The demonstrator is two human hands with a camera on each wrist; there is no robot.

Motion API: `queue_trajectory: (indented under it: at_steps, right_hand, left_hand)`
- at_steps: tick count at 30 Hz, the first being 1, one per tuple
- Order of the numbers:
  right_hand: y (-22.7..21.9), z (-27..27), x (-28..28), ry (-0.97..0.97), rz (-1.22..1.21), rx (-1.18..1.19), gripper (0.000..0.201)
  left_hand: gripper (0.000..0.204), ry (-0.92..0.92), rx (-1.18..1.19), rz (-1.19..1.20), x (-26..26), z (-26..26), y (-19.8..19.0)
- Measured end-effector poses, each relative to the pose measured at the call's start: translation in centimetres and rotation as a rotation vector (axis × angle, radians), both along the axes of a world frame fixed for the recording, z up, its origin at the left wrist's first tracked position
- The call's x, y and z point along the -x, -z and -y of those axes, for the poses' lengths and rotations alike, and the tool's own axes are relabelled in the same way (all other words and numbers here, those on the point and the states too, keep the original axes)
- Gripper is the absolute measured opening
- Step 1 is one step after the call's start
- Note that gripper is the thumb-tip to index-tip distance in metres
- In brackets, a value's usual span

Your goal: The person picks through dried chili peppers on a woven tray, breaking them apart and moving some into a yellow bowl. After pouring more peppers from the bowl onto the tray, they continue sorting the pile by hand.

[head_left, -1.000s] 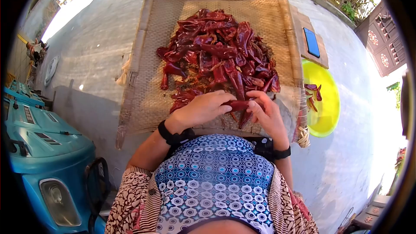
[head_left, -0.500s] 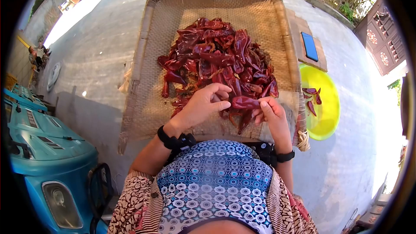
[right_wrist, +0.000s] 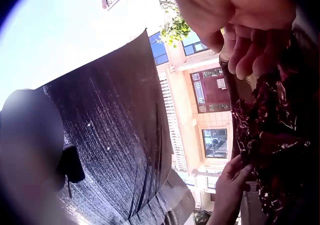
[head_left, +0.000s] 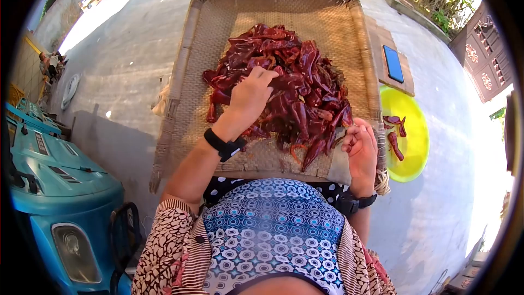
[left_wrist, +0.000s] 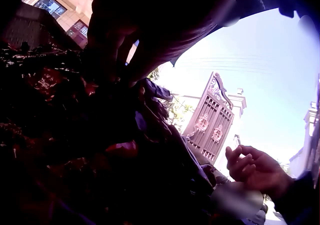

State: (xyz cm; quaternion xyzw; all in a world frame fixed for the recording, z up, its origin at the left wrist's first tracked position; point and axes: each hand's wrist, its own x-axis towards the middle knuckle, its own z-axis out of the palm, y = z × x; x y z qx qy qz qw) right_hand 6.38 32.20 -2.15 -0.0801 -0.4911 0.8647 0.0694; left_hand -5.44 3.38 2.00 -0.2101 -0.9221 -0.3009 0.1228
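Note:
My left hand (head_left: pixel 251 98) reaches over the heap of dark red dried chili peppers (head_left: pixel 314 90), its fingers curled down and pinching a chili pepper (head_left: pixel 279 70) at the top. In the left wrist view the left hand (left_wrist: pixel 135 45) is a dark shape with its fingertips in among the peppers. My right hand (head_left: pixel 361 145) hovers by the tray's right edge, its fingers loosely curled with no pepper in them. The right wrist view shows its bent fingers (right_wrist: pixel 245 60) beside the heap. A woven tray (head_left: pixel 218 16) bears the peppers.
A yellow basin (head_left: pixel 417 131) with several red peppers (head_left: pixel 394 146) stands right of the tray. Above it, a blue phone (head_left: pixel 393 64) lies on a board (head_left: pixel 406 79). A teal vehicle (head_left: pixel 71 186) is at the left, and a person (head_left: pixel 52 65) sits farther back.
My right hand has let go of the chili pepper and moved right, toward the basin, where a larger pepper now lies. The left hand has left that pepper and moved forward onto the heap.

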Motion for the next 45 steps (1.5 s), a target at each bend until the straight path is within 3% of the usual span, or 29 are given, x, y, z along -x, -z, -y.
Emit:
queue_trajectory:
  at_steps: [2,7,14,16,19,21,22,25,28,33,38,42,45]
  right_hand:
    - [-1.6,2.0,0.1,-0.119,-0.014,-0.233,0.029]
    - [-3.2,5.9,0.4,-0.257,-0.035,-0.562,0.025]
    - [-2.2,5.8,-0.1,-0.493,0.051,-0.389,0.017]
    - [-2.1,5.2,-0.2,-0.421,0.063,-0.421,0.017]
    - [-2.0,2.8,-0.2,-0.289,0.091,-0.428,0.019]
    - [-1.7,0.3,-0.1,-0.086,0.028,-0.285,0.021]
    - [-1.6,-0.9,-0.1,0.017,-0.005,-0.213,0.022]
    - [-0.5,-3.8,-0.1,0.348,-0.063,0.156,0.027]
    - [-0.3,-4.4,-0.3,0.294,-0.031,0.316,0.031]
    - [0.5,-2.6,-0.8,0.143,-0.014,0.073,0.032]
    - [-1.0,1.0,0.0,-0.046,-0.040,-0.263,0.025]
    - [-2.7,4.5,0.1,-0.381,-0.015,-0.505,0.027]
    - [-3.9,7.1,-0.1,-0.494,-0.021,-0.644,0.038]
  left_hand:
    - [0.037,0.061,-0.008,-0.002,-1.6,-0.3,-0.6]
    - [0.037,0.322,-0.111,-0.022,-5.4,-0.7,-0.2]
    - [0.038,0.472,-0.229,0.142,-5.1,0.4,2.4]
    - [0.039,0.489,-0.295,0.305,-5.4,1.2,1.8]
    - [0.043,0.128,-0.241,0.173,-4.7,4.0,0.9]
    - [0.040,-0.167,-0.237,0.142,-3.1,6.3,1.0]
    - [0.041,-0.231,-0.205,0.072,-1.4,8.4,3.4]
    - [0.043,-0.316,0.019,0.155,-0.3,11.1,4.9]
    - [0.039,-0.329,0.127,0.189,-0.5,11.5,5.4]
    - [0.033,-0.312,0.086,0.256,-1.0,11.3,4.2]
    - [0.028,-0.236,-0.075,0.304,-3.5,9.6,-0.4]
    - [0.024,0.086,-0.285,0.262,-5.5,6.9,-1.0]
    - [0.024,0.241,-0.372,0.344,-6.4,4.1,0.1]
